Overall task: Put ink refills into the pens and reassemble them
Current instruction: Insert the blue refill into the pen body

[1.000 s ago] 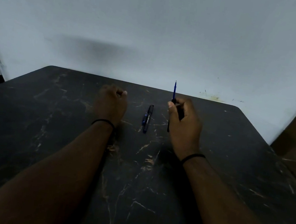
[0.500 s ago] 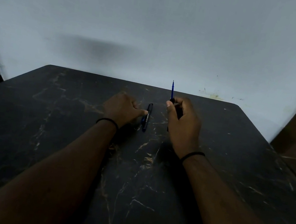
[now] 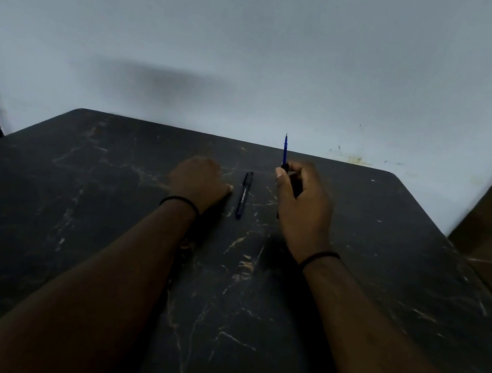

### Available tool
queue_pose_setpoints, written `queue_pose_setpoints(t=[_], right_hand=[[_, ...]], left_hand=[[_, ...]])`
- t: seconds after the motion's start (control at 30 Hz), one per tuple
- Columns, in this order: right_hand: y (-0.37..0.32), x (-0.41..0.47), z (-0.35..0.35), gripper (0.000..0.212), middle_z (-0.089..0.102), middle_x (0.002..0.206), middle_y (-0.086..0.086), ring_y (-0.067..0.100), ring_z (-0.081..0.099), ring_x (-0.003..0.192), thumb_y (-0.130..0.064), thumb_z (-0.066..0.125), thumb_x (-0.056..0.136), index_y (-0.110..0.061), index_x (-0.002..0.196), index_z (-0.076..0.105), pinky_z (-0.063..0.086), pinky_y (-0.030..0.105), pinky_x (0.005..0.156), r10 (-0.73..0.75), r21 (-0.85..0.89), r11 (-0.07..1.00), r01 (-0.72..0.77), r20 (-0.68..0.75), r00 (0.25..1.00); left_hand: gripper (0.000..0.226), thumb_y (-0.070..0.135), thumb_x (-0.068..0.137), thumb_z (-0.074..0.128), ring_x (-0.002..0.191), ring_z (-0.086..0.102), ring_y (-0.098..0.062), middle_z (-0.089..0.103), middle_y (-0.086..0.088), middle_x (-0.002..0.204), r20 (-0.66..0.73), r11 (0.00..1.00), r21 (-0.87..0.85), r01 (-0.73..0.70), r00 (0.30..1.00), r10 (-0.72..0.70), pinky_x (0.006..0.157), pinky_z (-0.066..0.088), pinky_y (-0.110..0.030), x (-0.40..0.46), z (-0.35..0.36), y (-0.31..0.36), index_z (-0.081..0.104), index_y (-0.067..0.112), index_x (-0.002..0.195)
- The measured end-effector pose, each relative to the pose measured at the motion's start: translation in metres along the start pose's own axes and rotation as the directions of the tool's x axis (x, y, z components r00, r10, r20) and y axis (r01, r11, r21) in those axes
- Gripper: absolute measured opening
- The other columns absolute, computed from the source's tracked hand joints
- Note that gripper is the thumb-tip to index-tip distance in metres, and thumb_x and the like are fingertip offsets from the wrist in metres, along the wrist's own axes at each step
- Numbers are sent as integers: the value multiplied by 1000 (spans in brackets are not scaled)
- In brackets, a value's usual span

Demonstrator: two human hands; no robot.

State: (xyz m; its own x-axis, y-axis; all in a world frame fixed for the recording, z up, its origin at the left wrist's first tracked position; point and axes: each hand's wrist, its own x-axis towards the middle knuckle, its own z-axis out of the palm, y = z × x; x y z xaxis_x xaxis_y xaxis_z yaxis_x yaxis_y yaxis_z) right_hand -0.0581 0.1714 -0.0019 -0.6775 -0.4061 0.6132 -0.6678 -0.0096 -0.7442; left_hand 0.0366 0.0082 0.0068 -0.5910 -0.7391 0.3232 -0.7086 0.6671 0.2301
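A blue ink refill (image 3: 285, 149) stands nearly upright with its thin tip pointing away toward the wall, its lower part lost inside the right hand (image 3: 302, 209); that hand is curled round it, thumb pressed against the stem near the top of the fist, and a dark piece, seemingly a pen part, shows between the fingers and pokes out below the palm, though the dim light does not let me tell just what it is; the hand is raised a little over the far middle of the table (image 3: 251, 315); just to its left a black pen (image 3: 243, 194) lies flat on the table, its length running away from the person, pale lettering along the barrel, touched by neither hand; beside that pen, close but apart, the left hand (image 3: 200, 182) rests on the tabletop with its fingers curled under and the thumb tip pointing toward the pen, holding nothing that can be seen; each wrist carries a thin black band; the table is dark with pale marble-like veins, and its far edge meets a plain pale wall (image 3: 259, 44).
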Motion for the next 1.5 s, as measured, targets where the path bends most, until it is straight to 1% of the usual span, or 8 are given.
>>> queue_pose_setpoints(t=[0.1, 0.27, 0.37, 0.43, 0.57, 0.67, 1.2, 1.5], right_hand=[[1, 0, 0, 16, 60, 84, -16, -4, 59, 79, -31, 61, 98, -20, 108, 64, 48, 15, 68, -3, -4, 1000, 3, 8, 1000], [2, 0, 2, 16, 61, 87, -16, -6, 59, 80, -34, 60, 98, -23, 109, 63, 46, 13, 67, 9, -17, 1000, -8, 45, 999], [2, -1, 4, 18, 67, 93, -7, 5, 63, 82, -35, 60, 98, -22, 110, 63, 51, 21, 71, -3, -40, 999, 5, 60, 998], [2, -2, 5, 18, 68, 91, -6, 10, 63, 82, -36, 60, 97, -23, 108, 64, 52, 25, 71, -22, -71, 997, 27, 59, 998], [5, -1, 7, 14, 68, 88, -5, 13, 63, 81, -37, 65, 94, -26, 101, 70, 53, 32, 72, -50, -127, 990, 63, 107, 993], [7, -1, 10, 18, 72, 91, -4, 16, 65, 87, -36, 69, 91, -24, 102, 75, 54, 39, 80, -49, -168, 983, 77, 166, 985], [6, -3, 12, 16, 72, 95, -4, 13, 63, 87, -35, 68, 91, -25, 101, 75, 54, 35, 79, -117, -244, 956, 165, 197, 973], [7, -2, 11, 16, 71, 96, -4, 13, 62, 87, -36, 69, 91, -26, 102, 74, 52, 30, 77, -85, -252, 959, 131, 185, 979]], left_hand=[[35, 43, 86, 66, 91, 65, -29, 67, -11, 94, 13, 999, -36, 22, 1000, -21, 79, 56, -40, 2, 4, 1, 68, 8, 89], [27, 35, 96, 58, 62, 55, -5, 59, 8, 67, -225, 852, -521, -55, 972, -74, 57, 40, -25, 6, 17, 1, 53, 27, 70], [9, 17, 98, 55, 67, 61, 2, 66, 10, 71, -259, 594, -794, -127, 955, -142, 65, 46, -18, 9, 17, 6, 62, 22, 93], [14, 13, 99, 54, 57, 58, 4, 71, 4, 76, -217, 481, -870, -107, 960, -179, 58, 46, -13, 10, 16, 10, 66, 10, 105], [15, 19, 99, 54, 40, 41, -6, 76, -6, 87, 103, -66, -994, 92, 977, -186, 38, 31, -19, 5, 13, 8, 62, 11, 89], [22, 22, 99, 54, 42, 35, -8, 75, -10, 100, 212, -253, -950, 182, 973, -96, 39, 27, -20, 1, 9, 3, 57, 14, 80], [23, 22, 99, 53, 37, 32, -9, 73, -11, 104, 194, -231, -951, 206, 978, 77, 39, 25, -19, -1, 8, 2, 60, 13, 80], [27, 22, 99, 53, 37, 32, -9, 73, -12, 104, 204, -246, -948, 202, 979, 18, 38, 25, -20, -3, 6, 1, 62, 15, 75]])
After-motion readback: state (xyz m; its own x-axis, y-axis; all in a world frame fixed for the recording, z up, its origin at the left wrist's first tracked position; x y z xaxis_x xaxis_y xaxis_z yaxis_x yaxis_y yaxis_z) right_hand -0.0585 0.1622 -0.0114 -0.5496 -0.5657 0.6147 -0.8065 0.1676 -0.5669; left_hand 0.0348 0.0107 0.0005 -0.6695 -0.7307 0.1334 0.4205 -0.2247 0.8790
